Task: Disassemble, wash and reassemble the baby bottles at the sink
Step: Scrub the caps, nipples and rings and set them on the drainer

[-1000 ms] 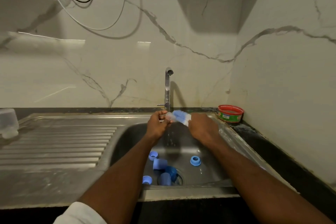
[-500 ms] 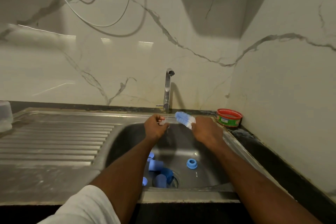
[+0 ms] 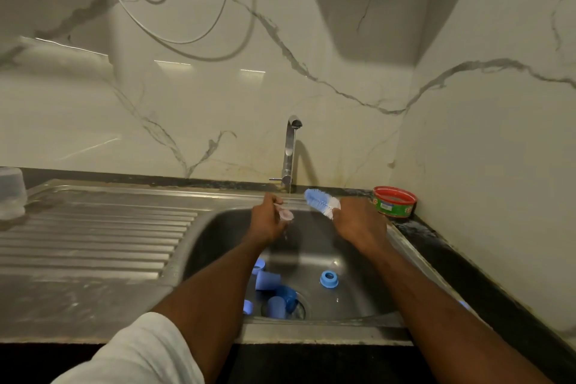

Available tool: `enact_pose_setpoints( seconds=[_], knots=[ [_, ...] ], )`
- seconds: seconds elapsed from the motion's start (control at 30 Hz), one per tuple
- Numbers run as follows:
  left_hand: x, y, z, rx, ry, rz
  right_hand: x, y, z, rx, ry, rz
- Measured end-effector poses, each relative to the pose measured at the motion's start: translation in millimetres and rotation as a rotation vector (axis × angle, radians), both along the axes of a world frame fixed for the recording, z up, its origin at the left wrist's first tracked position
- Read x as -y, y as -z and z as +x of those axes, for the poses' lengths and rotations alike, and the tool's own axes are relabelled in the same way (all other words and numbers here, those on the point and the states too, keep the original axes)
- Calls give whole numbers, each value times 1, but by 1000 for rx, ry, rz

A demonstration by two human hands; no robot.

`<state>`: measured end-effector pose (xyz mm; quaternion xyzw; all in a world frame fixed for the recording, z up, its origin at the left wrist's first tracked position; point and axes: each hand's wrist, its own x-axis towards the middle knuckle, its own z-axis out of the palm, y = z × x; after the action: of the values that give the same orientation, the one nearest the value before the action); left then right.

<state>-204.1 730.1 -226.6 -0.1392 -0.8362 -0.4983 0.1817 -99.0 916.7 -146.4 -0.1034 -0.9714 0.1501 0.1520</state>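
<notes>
Head view over a stainless steel sink. The left hand pinches a small, pale translucent bottle nipple under the thin stream from the chrome tap. The right hand has its grip curled round a blue-and-white bristle bottle brush, held clear of the nipple. Blue plastic bottle caps and rings lie loose in the basin, so disassembly looks done, washing is underway, and reassembly remains.
</notes>
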Motion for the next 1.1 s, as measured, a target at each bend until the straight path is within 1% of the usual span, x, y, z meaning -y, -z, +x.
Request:
enact_pose_setpoints(
  seconds=[0.07, 0.1, 0.13, 0.17, 0.2, 0.23, 0.27, 0.3, 0.33, 0.47, 0.6, 0.67, 0.77, 0.9, 1.1],
  knots=[
    [1, -2, 0, -57, -80, -69, 1, 1, -1, -27, 2, 27],
    [2, -5, -1, -123, -108, -155, 1, 0, 0, -37, 7, 55],
    [3, -7, -1, -181, -120, -305, 1, 0, 0, -49, 8, 80],
    [3, -9, 1, -216, -130, -508, 0, -1, 0, -51, 1, 92],
    [3, -10, 5, -237, -146, -723, -1, -2, 2, -44, -12, 103],
    [3, -9, 6, -241, -159, -869, -2, -4, 4, -34, -21, 125],
    [3, -7, 6, -234, -163, -938, -2, -6, 6, -29, -30, 159],
    [2, -5, 4, -224, -159, -951, -4, -7, 7, -18, -35, 194],
    [3, -3, 3, -219, -146, -922, -5, -7, 8, -15, -33, 234],
    [9, 1, -3, -169, -61, -607, -9, -4, 3, -80, -15, 331],
    [22, -3, 0, -168, 95, -386, -1, -3, 4, -106, -144, 358],
    [26, -7, 6, -166, 116, -318, 2, -3, 5, -113, -170, 341],
    [28, -10, 6, -183, 105, -250, -2, -3, 4, -129, -181, 326],
    [28, -13, 4, -243, 88, -235, -6, -5, 4, -123, -236, 300],
    [33, -13, 0, -217, 114, -346, -16, -13, 5, -177, -303, 433]
  ],
)
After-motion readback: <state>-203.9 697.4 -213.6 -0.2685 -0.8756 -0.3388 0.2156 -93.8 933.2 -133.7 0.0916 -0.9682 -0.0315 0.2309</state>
